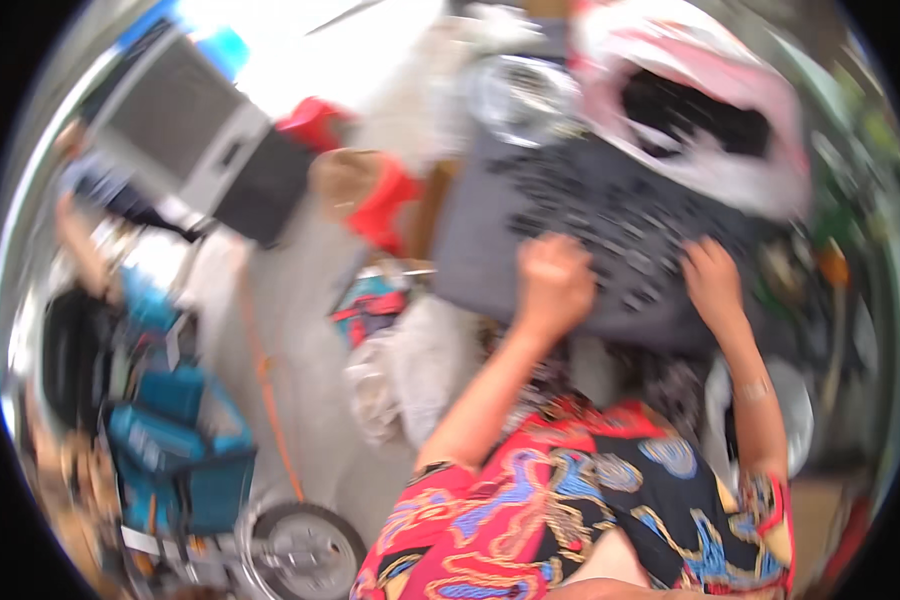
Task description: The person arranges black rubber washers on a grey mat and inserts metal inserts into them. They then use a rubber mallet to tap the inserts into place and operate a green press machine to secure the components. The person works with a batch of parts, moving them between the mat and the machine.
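Observation:
Many small black ring-like pieces lie scattered over a dark grey tabletop; blur hides their exact kind. My left hand is at the near left part of the spread, its fingers curled in. What it holds, if anything, is hidden beneath it. At the right side of the pieces is my right hand, with its fingers bent down and drawn together. Whatever may be between those fingertips is too small and smeared to make out.
Behind the pieces stand a white and pink plastic bag with black contents and a clear plastic bag. To the left are a red stool-like object, a grey cabinet, a teal tricycle and another person.

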Tool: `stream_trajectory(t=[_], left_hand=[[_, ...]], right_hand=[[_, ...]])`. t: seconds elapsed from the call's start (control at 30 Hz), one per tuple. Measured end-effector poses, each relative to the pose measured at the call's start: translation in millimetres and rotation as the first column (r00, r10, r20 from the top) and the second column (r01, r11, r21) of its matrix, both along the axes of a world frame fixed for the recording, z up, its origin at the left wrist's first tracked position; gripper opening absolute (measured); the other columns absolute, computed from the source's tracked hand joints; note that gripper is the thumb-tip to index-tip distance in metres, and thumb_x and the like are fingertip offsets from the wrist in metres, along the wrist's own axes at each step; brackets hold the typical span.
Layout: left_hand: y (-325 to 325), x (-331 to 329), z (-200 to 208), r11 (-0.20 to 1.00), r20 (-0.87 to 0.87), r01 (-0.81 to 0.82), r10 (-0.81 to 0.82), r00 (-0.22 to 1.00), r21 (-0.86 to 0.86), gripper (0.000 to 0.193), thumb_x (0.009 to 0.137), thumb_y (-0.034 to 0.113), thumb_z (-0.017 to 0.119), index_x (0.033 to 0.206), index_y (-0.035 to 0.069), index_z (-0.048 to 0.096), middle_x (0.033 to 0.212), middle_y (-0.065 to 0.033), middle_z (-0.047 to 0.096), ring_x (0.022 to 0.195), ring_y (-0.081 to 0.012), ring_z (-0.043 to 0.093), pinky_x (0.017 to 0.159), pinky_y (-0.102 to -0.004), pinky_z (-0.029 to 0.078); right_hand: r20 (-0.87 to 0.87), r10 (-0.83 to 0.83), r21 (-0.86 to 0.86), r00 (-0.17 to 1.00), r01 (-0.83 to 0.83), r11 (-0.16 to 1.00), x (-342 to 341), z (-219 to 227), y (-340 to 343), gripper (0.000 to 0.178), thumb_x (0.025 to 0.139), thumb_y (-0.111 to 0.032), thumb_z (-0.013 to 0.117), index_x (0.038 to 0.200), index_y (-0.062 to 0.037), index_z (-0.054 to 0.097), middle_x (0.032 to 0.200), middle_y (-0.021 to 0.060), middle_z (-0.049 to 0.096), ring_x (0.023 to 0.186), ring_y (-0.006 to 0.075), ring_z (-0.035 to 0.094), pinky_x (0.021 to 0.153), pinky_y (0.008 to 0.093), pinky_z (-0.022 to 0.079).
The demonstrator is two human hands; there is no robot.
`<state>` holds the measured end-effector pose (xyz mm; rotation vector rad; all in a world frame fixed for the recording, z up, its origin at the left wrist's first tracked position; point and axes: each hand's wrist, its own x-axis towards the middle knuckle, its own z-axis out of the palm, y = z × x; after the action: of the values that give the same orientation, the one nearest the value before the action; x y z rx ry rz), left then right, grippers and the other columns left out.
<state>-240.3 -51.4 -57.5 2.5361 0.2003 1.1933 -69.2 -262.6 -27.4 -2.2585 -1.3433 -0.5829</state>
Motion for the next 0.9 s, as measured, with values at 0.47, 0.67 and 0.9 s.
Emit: stream_trajectory(t=[0.47, 0.67, 0.9], left_hand=[[-3, 4, -7, 0.999, -0.072, -0.038, 0.038, 0.997, -0.001, 0.026, 0.077, 0.009, 0.071, 0.102, 0.004, 0.071, 0.117, -0.0154, 0.066, 0.114, -0.0337, 0.058, 0.1, -0.0446, 0.04], [0, 2, -12, 1.0, -0.053, -0.024, 0.023, 0.998, -0.007, 0.027, 0.075, 0.011, 0.071, 0.101, 0.003, 0.07, 0.116, -0.0168, 0.065, 0.113, -0.0365, 0.057, 0.101, -0.0486, 0.038], [-2, 2, -9, 0.999, -0.07, -0.034, 0.033, 0.997, -0.012, 0.027, 0.076, 0.011, 0.071, 0.102, 0.004, 0.071, 0.117, -0.0159, 0.065, 0.114, -0.0352, 0.057, 0.101, -0.0469, 0.039]], right_hand=[[-0.057, -0.227, -0.114, 0.972, 0.219, 0.969, 3, -12, -40, 0.017, 0.075, -0.013, 0.073, 0.087, -0.0041, 0.064, 0.095, 0.0138, 0.056, 0.091, 0.0333, 0.059, 0.078, 0.0443, 0.051], [-0.041, -0.308, -0.083, 0.95, 0.304, 0.949, 4, -19, -40, 0.02, 0.076, -0.011, 0.073, 0.089, -0.0023, 0.06, 0.097, 0.0167, 0.054, 0.088, 0.0359, 0.062, 0.074, 0.0438, 0.055], [-0.034, -0.457, -0.125, 0.889, 0.45, 0.884, 5, -13, -35, 0.027, 0.079, -0.013, 0.07, 0.099, -0.0046, 0.053, 0.094, 0.0187, 0.054, 0.077, 0.036, 0.065, 0.066, 0.0443, 0.056]])
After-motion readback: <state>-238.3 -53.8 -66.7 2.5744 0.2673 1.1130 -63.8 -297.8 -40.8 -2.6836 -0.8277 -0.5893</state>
